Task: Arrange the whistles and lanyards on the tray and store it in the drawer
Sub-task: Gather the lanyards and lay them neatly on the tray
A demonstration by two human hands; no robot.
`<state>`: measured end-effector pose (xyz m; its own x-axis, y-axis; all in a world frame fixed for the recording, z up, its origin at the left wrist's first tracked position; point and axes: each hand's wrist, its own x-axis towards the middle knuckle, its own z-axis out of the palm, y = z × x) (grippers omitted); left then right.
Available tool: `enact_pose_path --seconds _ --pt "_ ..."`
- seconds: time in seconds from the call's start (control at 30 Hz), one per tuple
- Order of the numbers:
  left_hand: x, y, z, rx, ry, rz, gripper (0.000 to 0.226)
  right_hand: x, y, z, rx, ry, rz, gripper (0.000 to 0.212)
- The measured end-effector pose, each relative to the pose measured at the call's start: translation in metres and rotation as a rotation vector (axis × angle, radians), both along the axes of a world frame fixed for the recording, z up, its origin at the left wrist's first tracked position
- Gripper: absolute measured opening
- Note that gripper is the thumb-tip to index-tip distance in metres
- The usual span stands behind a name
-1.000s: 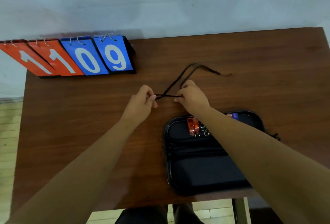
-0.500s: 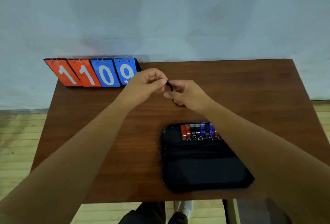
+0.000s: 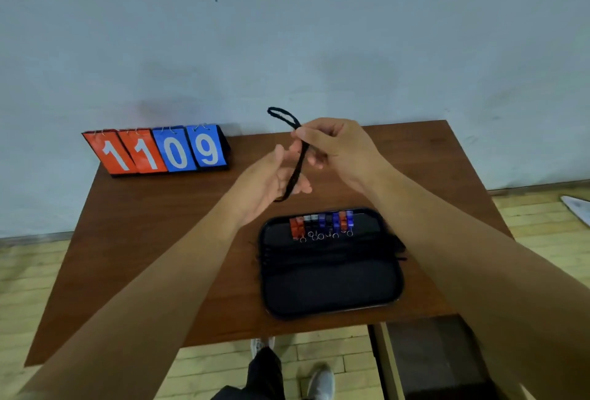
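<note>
**Folded lanyard in hand, tray half filled**

Closest to the camera you can see the person's grey shoe (image 3: 321,382) on the pale wood floor (image 3: 223,364), just past the near edge of the brown table (image 3: 143,256).

On the table, near that edge and a bit to the right, sits the black tray (image 3: 332,291). Its near half is bare. Across the middle lies a dark strip of other lanyards (image 3: 332,256), though black on black makes it hard to count them. Along the far edge there's a tidy row of whistles (image 3: 322,224), orange, black and blue, with their little metal rings pointing toward the camera.

Just beyond the tray, up in the air, are both hands. The right hand (image 3: 338,147) pinches a black lanyard (image 3: 297,169) between thumb and forefinger, with a small loop poking up above the pinch and the doubled cord hanging down. The left hand (image 3: 271,182) is loose, fingers pretty much straight, palm turned toward the cord, and the lower end hangs against it.

Further back on the left is a flip scoreboard (image 3: 159,152) reading 1109, two orange cards and two blue, up against the pale wall (image 3: 287,32).
</note>
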<state>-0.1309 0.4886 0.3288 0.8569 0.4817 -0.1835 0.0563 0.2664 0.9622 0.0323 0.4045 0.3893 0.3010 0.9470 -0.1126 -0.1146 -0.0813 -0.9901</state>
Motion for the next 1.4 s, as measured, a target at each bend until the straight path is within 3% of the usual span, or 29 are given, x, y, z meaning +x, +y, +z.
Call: enact_pose_path --seconds 0.1,0.37,0.57,0.67,0.7,0.73,0.77,0.8,0.9,0.97,1.03,1.17,1.27,1.33,1.4 --pt "-0.011 -0.020 -0.010 0.044 0.065 0.016 0.033 0.017 -0.028 0.000 -0.023 0.039 -0.161 0.015" --pt "-0.054 -0.056 -0.021 0.306 0.413 0.044 0.023 0.057 -0.130 -0.045 -0.404 -0.236 -0.564 0.010" --pt "-0.055 -0.080 -0.012 0.339 0.402 -0.040 0.011 0.049 -0.197 -0.086 -0.662 -0.115 -0.536 0.013" --pt "-0.040 -0.092 0.005 0.400 0.378 -0.155 0.010 0.042 -0.209 -0.103 -0.790 -0.325 -0.519 0.021" --pt "-0.034 -0.095 0.010 0.400 0.371 -0.195 0.010 0.036 -0.208 -0.102 -0.797 -0.388 -0.480 0.009" --pt "-0.029 -0.098 0.014 0.402 0.366 -0.232 0.010 0.027 -0.204 -0.099 -0.765 -0.400 -0.435 0.016" --pt "-0.023 -0.100 0.019 0.411 0.362 -0.265 0.010 0.016 -0.198 -0.095 -0.690 -0.381 -0.379 0.036" --pt "-0.019 -0.102 0.022 0.427 0.362 -0.291 0.010 0.005 -0.191 -0.092 -0.586 -0.318 -0.322 0.044" --pt "-0.012 -0.104 0.026 0.468 0.351 -0.320 0.009 -0.032 -0.176 -0.083 -0.328 -0.018 -0.112 0.034" --pt "-0.015 -0.098 0.025 0.486 0.357 -0.285 0.009 -0.046 -0.170 -0.084 -0.266 0.157 -0.055 0.036" --pt "-0.024 -0.089 0.020 0.498 0.380 -0.210 0.008 -0.052 -0.168 -0.088 -0.261 0.169 -0.065 0.038" --pt "-0.052 -0.072 -0.001 0.527 0.465 -0.164 0.008 -0.048 -0.167 -0.096 -0.326 -0.083 -0.037 0.028" --pt "-0.072 -0.065 -0.025 0.561 0.525 -0.208 0.012 -0.043 -0.166 -0.104 -0.473 -0.444 0.064 0.018" --pt "-0.082 -0.062 -0.045 0.583 0.560 -0.204 0.014 -0.039 -0.168 -0.114 -0.530 -0.659 0.139 0.021" --pt "-0.089 -0.059 -0.065 0.595 0.595 -0.211 0.015 -0.033 -0.173 -0.124 -0.555 -0.736 0.149 0.025"
